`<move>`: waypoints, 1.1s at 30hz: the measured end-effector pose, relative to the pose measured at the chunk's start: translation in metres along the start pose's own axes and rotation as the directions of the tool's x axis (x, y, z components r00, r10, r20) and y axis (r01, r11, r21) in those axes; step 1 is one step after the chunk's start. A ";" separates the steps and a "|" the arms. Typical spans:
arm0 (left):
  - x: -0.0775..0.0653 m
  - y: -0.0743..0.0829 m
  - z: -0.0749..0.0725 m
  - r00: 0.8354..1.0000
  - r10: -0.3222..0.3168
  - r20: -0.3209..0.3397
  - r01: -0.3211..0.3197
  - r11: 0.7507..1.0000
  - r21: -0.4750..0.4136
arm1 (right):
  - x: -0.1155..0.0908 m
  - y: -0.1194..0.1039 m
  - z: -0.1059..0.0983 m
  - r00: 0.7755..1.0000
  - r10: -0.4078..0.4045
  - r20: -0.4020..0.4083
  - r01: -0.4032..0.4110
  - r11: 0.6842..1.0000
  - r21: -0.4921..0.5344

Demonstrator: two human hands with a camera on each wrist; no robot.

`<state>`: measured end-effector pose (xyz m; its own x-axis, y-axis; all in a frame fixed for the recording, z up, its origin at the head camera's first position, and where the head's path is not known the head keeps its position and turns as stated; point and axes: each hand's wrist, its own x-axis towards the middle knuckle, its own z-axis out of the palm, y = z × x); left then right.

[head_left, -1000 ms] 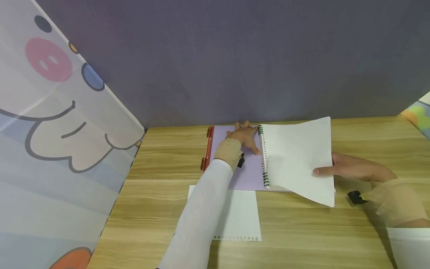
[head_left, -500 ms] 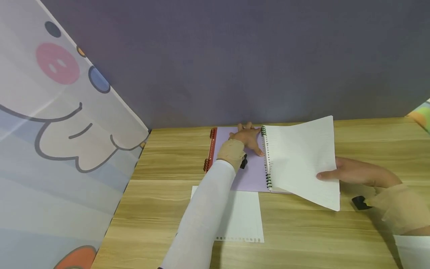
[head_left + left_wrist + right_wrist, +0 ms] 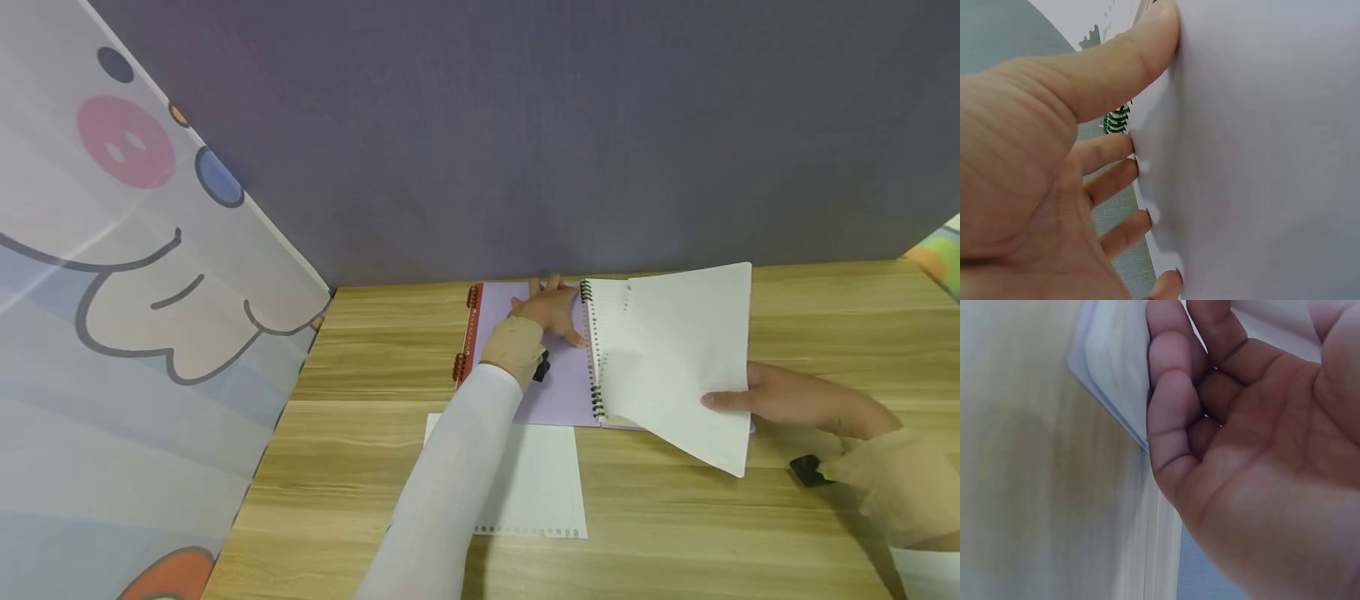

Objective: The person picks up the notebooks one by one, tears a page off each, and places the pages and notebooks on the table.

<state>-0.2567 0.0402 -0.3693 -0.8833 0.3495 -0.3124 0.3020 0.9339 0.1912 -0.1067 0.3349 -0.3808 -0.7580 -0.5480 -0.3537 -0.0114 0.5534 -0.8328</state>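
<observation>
A spiral notebook lies unfolded, its lilac cover to the left of the green coil and white pages to the right. My left hand presses on the lilac cover beside the coil, fingers spread. At the right, my right hand pinches the outer edge of a raised page, thumb on top and fingers underneath. This page's upper inner edge, with punched holes, stands away from the coil. In the right wrist view, the curled fingers are beside the notebook's corner.
A loose sheet with a row of holes lies on the wooden table, partly under the left sleeve. A red strip with red coils shows along the cover's left side. Behind stands a grey panel; a cartoon-printed curtain is at left.
The raised page's top inner corner has come away from the coil and shifted right. My right hand has moved slightly toward the front with the page. My left hand stays on the cover.
</observation>
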 end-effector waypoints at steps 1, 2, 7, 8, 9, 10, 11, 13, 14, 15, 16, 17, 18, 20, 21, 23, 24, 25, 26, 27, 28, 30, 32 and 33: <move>-0.001 0.000 0.002 1.000 0.005 -0.014 -0.005 1.000 -0.004 | -0.001 0.001 0.001 1.000 0.001 -0.012 -0.001 1.000 -0.010; -0.001 -0.001 0.003 1.000 0.010 -0.029 -0.010 1.000 -0.008 | -0.001 0.001 0.002 0.999 0.003 -0.032 -0.004 0.999 -0.036; -0.005 -0.002 0.013 0.995 0.038 -0.094 -0.036 0.999 0.022 | -0.008 0.004 0.004 0.997 0.026 -0.074 -0.032 0.995 -0.092; -0.006 -0.002 0.016 0.994 0.042 -0.104 -0.038 0.999 0.038 | -0.009 0.004 0.005 0.998 0.017 -0.067 -0.023 0.996 -0.092; -0.008 -0.002 0.018 0.992 0.049 -0.113 -0.043 0.998 0.055 | -0.010 0.005 0.005 0.998 0.009 -0.059 -0.014 0.997 -0.079; -0.009 -0.001 0.020 0.991 0.057 -0.123 -0.048 0.997 0.068 | -0.010 0.005 0.005 0.999 -0.008 -0.046 0.005 0.998 -0.065; -0.010 0.000 0.022 0.989 0.068 -0.133 -0.058 0.995 0.080 | -0.010 0.005 0.005 0.999 -0.027 -0.039 0.025 0.998 -0.055; -0.013 0.001 0.024 0.983 0.091 -0.158 -0.076 0.992 0.098 | -0.010 0.006 0.006 0.998 -0.056 -0.027 0.055 0.998 -0.032; -0.014 0.002 0.026 0.981 0.100 -0.169 -0.083 0.991 0.103 | -0.010 0.006 0.006 0.997 -0.068 -0.026 0.068 0.997 -0.026; -0.016 0.003 0.026 0.978 0.107 -0.179 -0.090 0.991 0.100 | -0.010 0.007 0.007 0.997 -0.075 -0.028 0.075 0.997 -0.018; -0.017 0.005 0.027 0.976 0.112 -0.187 -0.095 0.991 0.098 | -0.009 0.007 0.007 0.996 -0.088 -0.024 0.088 0.996 -0.009; -0.019 0.005 0.027 0.975 0.115 -0.192 -0.097 0.991 0.097 | -0.009 0.008 0.007 0.996 -0.089 -0.026 0.089 0.996 -0.002; -0.020 0.006 0.027 0.974 0.115 -0.195 -0.097 0.990 0.098 | -0.009 0.009 0.007 0.996 -0.089 -0.028 0.089 0.996 0.002; -0.023 0.008 0.028 0.973 0.121 -0.196 -0.104 0.990 0.095 | -0.010 0.010 0.007 0.996 -0.085 -0.038 0.085 0.996 -0.001; -0.024 0.009 0.028 0.973 0.125 -0.191 -0.110 0.990 0.091 | -0.010 0.010 0.007 0.996 -0.078 -0.043 0.078 0.997 -0.003; -0.027 0.010 0.029 0.974 0.136 -0.183 -0.121 0.988 0.094 | -0.011 0.011 0.008 0.997 -0.061 -0.054 0.060 0.998 -0.012; -0.028 0.010 0.029 0.974 0.141 -0.177 -0.126 0.988 0.093 | -0.011 0.011 0.008 0.997 -0.052 -0.059 0.051 0.999 -0.016; -0.029 0.010 0.030 0.975 0.145 -0.170 -0.131 0.987 0.090 | -0.012 0.011 0.008 0.997 -0.046 -0.058 0.045 0.999 -0.011; -0.030 0.010 0.030 0.976 0.145 -0.161 -0.133 0.988 0.083 | -0.012 0.011 0.008 0.997 -0.042 -0.061 0.041 0.999 -0.012; -0.031 0.010 0.030 0.978 0.143 -0.150 -0.134 0.989 0.068 | -0.012 0.011 0.008 0.998 -0.037 -0.060 0.037 0.999 -0.005; -0.032 0.010 0.031 0.980 0.142 -0.141 -0.135 0.989 0.056 | -0.013 0.011 0.008 0.998 -0.038 -0.060 0.038 0.999 -0.002; -0.034 0.009 0.031 0.982 0.142 -0.124 -0.139 0.990 0.031 | -0.013 0.010 0.008 0.997 -0.042 -0.059 0.042 0.999 0.005; -0.035 0.008 0.031 0.982 0.150 -0.112 -0.149 0.989 0.020 | -0.014 0.009 0.009 0.997 -0.045 -0.067 0.045 0.999 -0.001; -0.036 0.007 0.030 0.982 0.155 -0.108 -0.154 0.988 0.014 | -0.014 0.009 0.009 0.997 -0.045 -0.068 0.045 0.999 0.002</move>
<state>-0.2123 0.0365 -0.3850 -0.8595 0.4796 -0.1768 0.4394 0.8700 0.2236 -0.0903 0.3413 -0.3871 -0.7995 -0.5281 -0.2863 -0.0445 0.5273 -0.8485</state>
